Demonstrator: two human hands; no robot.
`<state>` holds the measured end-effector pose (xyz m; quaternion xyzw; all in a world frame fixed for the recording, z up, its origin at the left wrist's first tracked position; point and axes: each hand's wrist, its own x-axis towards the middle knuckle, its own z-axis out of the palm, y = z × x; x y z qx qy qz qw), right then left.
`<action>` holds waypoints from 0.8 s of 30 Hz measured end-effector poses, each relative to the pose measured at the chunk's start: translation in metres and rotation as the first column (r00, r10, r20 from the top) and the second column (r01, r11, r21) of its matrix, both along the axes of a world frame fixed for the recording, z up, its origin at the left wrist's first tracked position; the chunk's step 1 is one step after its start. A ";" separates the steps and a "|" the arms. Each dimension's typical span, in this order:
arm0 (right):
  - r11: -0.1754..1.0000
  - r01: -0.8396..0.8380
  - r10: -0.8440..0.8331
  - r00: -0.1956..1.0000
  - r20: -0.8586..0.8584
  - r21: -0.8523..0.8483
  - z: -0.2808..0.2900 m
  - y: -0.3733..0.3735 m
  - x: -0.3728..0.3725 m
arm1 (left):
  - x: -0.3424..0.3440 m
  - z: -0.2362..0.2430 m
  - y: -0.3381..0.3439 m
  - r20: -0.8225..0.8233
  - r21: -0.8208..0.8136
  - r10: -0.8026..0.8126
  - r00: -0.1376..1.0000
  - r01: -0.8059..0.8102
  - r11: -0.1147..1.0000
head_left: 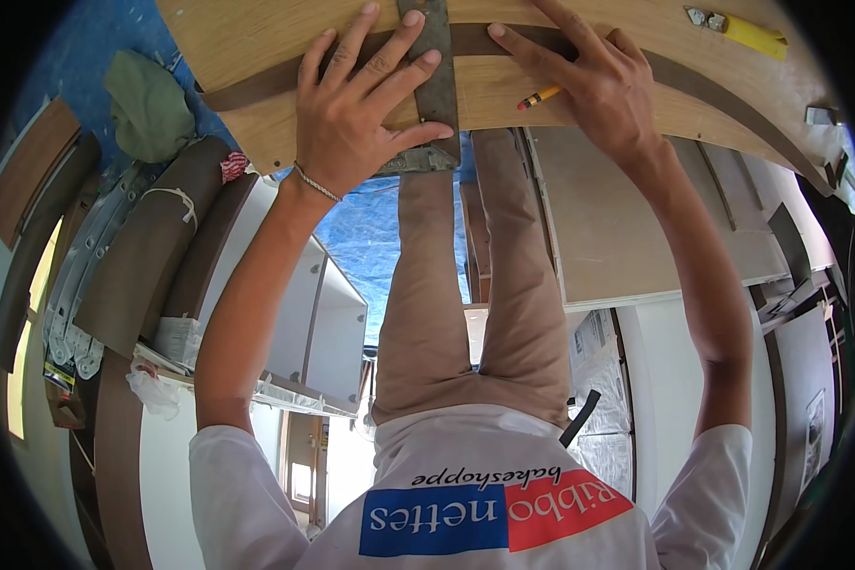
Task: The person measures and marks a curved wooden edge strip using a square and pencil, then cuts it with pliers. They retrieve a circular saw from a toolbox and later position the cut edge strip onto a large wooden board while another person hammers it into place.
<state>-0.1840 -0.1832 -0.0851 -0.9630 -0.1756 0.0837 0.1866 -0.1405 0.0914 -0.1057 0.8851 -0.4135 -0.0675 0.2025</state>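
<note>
My left hand (365,95) is spread open over a metal square (425,24) and a dark brown curved strip (232,93) on a pale wooden board (209,38). Its thumb lies on the square near the board's edge. My right hand (594,85) rests with outstretched fingers on the strip and board, right of the square. A yellow pencil (541,95) with a pink eraser pokes out from under that hand; whether it is gripped is hidden. A yellow cutter (750,33) lies at the board's upper right.
Blue sheeting (361,247) covers the floor below. At the left are a green cloth (142,104), curved brown panels (123,275), metal rails (71,323) and a white cabinet (337,337). A large panel (655,237) lies at the right, beyond my legs (513,285).
</note>
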 end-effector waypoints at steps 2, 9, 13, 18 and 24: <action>1.000 0.002 -0.002 1.000 -0.008 -0.009 0.001 0.000 0.001 | 0.000 0.000 -0.001 0.000 -0.004 0.006 1.000 -0.006 1.000; 0.972 0.016 -0.041 0.994 0.105 0.232 -0.005 -0.012 -0.008 | 0.001 0.008 -0.004 0.011 0.033 0.005 1.000 -0.005 0.999; 0.617 0.281 -0.576 0.798 0.178 0.735 -0.022 0.029 0.007 | -0.003 0.007 -0.004 0.015 0.015 0.030 0.999 -0.030 0.999; 0.062 0.456 -0.270 0.864 -0.425 0.888 -0.030 0.049 0.003 | -0.002 0.010 -0.006 0.002 0.042 0.023 1.000 -0.023 0.999; 0.260 0.472 -0.437 0.836 -0.333 0.842 -0.035 0.064 0.007 | 0.000 0.010 -0.006 -0.005 0.053 0.014 1.000 -0.014 0.999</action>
